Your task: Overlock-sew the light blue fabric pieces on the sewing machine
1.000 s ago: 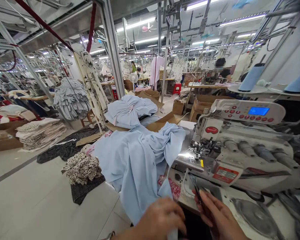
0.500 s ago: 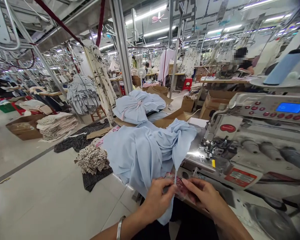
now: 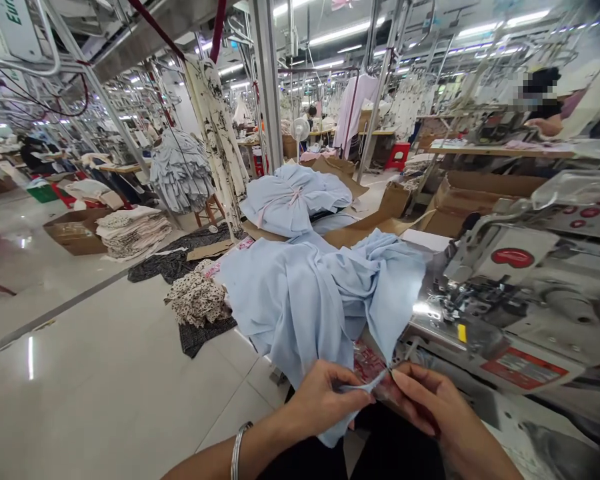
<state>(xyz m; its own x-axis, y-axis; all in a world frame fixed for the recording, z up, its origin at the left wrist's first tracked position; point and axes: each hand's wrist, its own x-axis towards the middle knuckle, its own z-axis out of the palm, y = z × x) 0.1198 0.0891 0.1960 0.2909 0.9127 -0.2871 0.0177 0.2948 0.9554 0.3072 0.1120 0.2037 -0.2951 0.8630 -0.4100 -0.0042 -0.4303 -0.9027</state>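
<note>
A light blue fabric piece drapes in loose folds over the sewing table, its lower end hanging toward my lap. My left hand is closed, pinching a narrow gathered strip of it between thumb and fingers. Just to the right, the fingertips of my right hand are pinched together at the fabric's drawn-out edge. A small dark spot shows at those fingertips; I cannot make out what it is. Clear plastic with red print lies behind and between the hands. The overlock sewing machine stands to the right of the cloth.
A tied light blue fabric bundle lies behind the draped cloth. Dotted cloth is heaped at the left, by dark fabric on the floor. Open cardboard boxes stand behind the machine. A metal post rises beyond the bundle. A person sits at the far right.
My right hand has moved rightward, and the fabric strip between my hands now runs slantwise instead of upright. The view has turned left, so the scene sits further right.
</note>
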